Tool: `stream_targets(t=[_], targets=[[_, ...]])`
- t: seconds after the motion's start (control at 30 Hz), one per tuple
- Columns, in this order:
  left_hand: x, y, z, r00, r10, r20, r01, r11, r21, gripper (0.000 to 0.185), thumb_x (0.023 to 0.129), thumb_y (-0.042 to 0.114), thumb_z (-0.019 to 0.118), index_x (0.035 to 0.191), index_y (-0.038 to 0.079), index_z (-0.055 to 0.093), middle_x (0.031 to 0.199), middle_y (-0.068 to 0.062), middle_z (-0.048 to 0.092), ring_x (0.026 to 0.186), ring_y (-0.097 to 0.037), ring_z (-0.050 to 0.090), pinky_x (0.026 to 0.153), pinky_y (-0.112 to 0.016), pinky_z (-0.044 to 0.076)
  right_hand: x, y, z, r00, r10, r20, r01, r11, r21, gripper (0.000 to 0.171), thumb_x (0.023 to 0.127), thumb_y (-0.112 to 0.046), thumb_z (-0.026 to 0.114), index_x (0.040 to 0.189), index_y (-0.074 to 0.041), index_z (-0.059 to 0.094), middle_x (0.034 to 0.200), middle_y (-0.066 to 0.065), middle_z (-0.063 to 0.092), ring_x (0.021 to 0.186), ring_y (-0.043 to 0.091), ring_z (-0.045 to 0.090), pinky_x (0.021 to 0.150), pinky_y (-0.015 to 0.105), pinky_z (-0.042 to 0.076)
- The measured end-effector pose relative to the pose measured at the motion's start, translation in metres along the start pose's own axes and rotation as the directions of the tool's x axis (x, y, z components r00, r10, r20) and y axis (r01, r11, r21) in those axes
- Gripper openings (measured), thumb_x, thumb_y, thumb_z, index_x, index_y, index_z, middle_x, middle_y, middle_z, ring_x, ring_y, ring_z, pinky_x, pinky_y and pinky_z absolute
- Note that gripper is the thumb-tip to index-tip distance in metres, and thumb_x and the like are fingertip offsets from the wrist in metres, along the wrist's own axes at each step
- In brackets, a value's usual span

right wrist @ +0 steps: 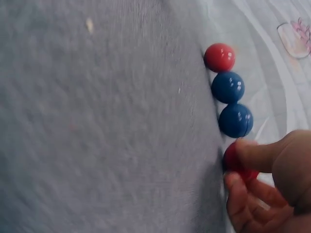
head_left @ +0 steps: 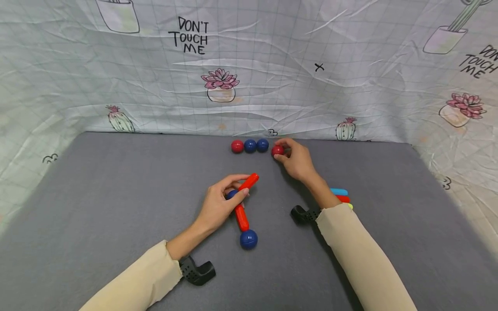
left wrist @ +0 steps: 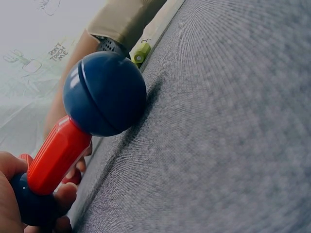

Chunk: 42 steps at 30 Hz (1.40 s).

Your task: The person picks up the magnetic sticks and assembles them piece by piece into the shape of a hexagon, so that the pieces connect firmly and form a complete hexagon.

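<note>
- We judge that the key relation is between the glossy red plastic ball (head_left: 277, 150) and the bare end of the upper red plastic rod (head_left: 250, 179): the ball lies beyond that end and a little to its right, and the rod's long axis slants away from us, up to the right.
- Our right hand (head_left: 298, 161) pinches that ball between thumb and fingers, its forearm reaching in from the near right; we cannot tell whether the ball touches the grey worktop (head_left: 136, 194).
- Our left hand (head_left: 215, 206) grips the dark blue plastic ball (head_left: 231, 195) where the rods meet, the nearer hand to the upper rod.
- From there the lower red rod (head_left: 242, 219) runs towards us to the end blue ball (head_left: 249, 239).
- Left of the right hand stand another red ball (head_left: 237, 146) and two blue balls (head_left: 250, 146) in a row.
- Blue, red and yellow-green rods (head_left: 339, 191) lie partly hidden beneath the right forearm.
</note>
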<state>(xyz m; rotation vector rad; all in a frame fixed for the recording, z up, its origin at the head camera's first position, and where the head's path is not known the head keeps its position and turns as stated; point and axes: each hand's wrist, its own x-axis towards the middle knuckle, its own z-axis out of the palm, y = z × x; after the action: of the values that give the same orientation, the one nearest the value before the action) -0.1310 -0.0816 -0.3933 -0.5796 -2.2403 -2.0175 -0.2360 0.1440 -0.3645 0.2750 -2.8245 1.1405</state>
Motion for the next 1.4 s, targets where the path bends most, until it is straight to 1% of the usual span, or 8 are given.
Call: stream_targets(t=[0.17,0.37,0.5,0.63,0.77,0.9,1.17,1.4], targets=[[0.000,-0.001,0.000,1.000,0.007,0.008,-0.007,1.000,0.002,0.030,0.092,0.013,0.066,0.121,0.009,0.064,0.088,-0.009,0.066,0.059,-0.019,0.062,0.054,-0.028,0.048,-0.010,-0.006,-0.003,1.000,0.009,0.016,-0.009,1.000,0.001,0.033,0.087,-0.009,0.072,0.117,-0.004,0.058,0.111,0.016,0.062,0.088,0.028,0.058,0.076,0.039,0.045],[0.000,-0.001,0.000,1.000,0.013,0.007,-0.013,1.000,-0.006,0.029,0.092,0.013,0.065,0.121,0.010,0.064,0.086,-0.009,0.066,0.063,-0.019,0.059,0.055,-0.026,0.044,-0.027,-0.014,-0.008,0.998,0.024,0.063,-0.025,0.999,0.028,0.039,0.087,-0.013,0.072,0.123,-0.007,0.060,0.112,0.014,0.060,0.086,0.027,0.060,0.071,0.037,0.049],[0.000,-0.001,0.000,1.000,0.009,0.004,-0.009,1.000,-0.009,0.028,0.092,0.012,0.066,0.121,0.011,0.064,0.086,-0.007,0.066,0.063,-0.018,0.059,0.055,-0.026,0.045,-0.038,-0.016,-0.013,0.993,0.049,0.112,-0.062,0.991,0.122,0.041,0.087,-0.018,0.072,0.125,-0.010,0.059,0.114,0.009,0.060,0.086,0.024,0.062,0.065,0.035,0.052],[0.000,0.000,0.000,1.000,0.009,0.017,-0.009,1.000,-0.010,0.029,0.093,0.013,0.065,0.121,0.011,0.064,0.086,-0.009,0.066,0.063,-0.019,0.060,0.056,-0.028,0.046,-0.047,-0.016,-0.019,0.986,0.045,0.160,-0.086,0.964,0.253,0.043,0.086,-0.022,0.074,0.125,-0.013,0.057,0.116,0.005,0.058,0.092,0.021,0.063,0.067,0.034,0.050],[0.001,0.000,-0.001,1.000,0.006,0.028,-0.006,1.000,-0.016,0.028,0.093,0.012,0.065,0.121,0.011,0.064,0.086,-0.010,0.066,0.064,-0.021,0.060,0.056,-0.028,0.047,-0.051,-0.018,-0.024,0.979,-0.005,0.205,-0.067,0.937,0.342,0.047,0.083,-0.025,0.077,0.124,-0.013,0.057,0.116,0.003,0.057,0.091,0.021,0.063,0.066,0.033,0.047],[0.001,0.000,-0.001,0.999,0.011,0.035,-0.011,1.000,-0.012,0.028,0.093,0.011,0.065,0.121,0.011,0.064,0.086,-0.011,0.066,0.064,-0.021,0.060,0.058,-0.028,0.048,-0.053,-0.021,-0.023,0.969,-0.070,0.236,-0.025,0.925,0.379,0.048,0.083,-0.024,0.078,0.125,-0.012,0.058,0.118,0.001,0.057,0.090,0.021,0.064,0.063,0.032,0.045],[0.001,-0.001,-0.001,0.999,0.028,0.045,-0.027,1.000,-0.012,0.028,0.093,0.010,0.064,0.121,0.009,0.064,0.086,-0.009,0.067,0.065,-0.022,0.060,0.061,-0.029,0.048,-0.066,-0.055,-0.030,0.962,-0.137,0.236,0.045,0.933,0.358,0.039,0.083,-0.006,0.075,0.119,-0.007,0.062,0.119,0.008,0.055,0.090,0.027,0.062,0.068,0.032,0.048],[0.002,-0.002,0.001,0.998,0.011,0.061,-0.012,1.000,0.005,0.028,0.092,0.006,0.064,0.120,0.007,0.064,0.085,-0.013,0.067,0.064,-0.023,0.060,0.061,-0.028,0.048,-0.068,-0.057,-0.031,0.953,-0.197,0.232,0.102,0.925,0.365,0.040,0.082,-0.003,0.075,0.120,-0.006,0.062,0.113,0.008,0.054,0.092,0.026,0.062,0.070,0.031,0.051]])
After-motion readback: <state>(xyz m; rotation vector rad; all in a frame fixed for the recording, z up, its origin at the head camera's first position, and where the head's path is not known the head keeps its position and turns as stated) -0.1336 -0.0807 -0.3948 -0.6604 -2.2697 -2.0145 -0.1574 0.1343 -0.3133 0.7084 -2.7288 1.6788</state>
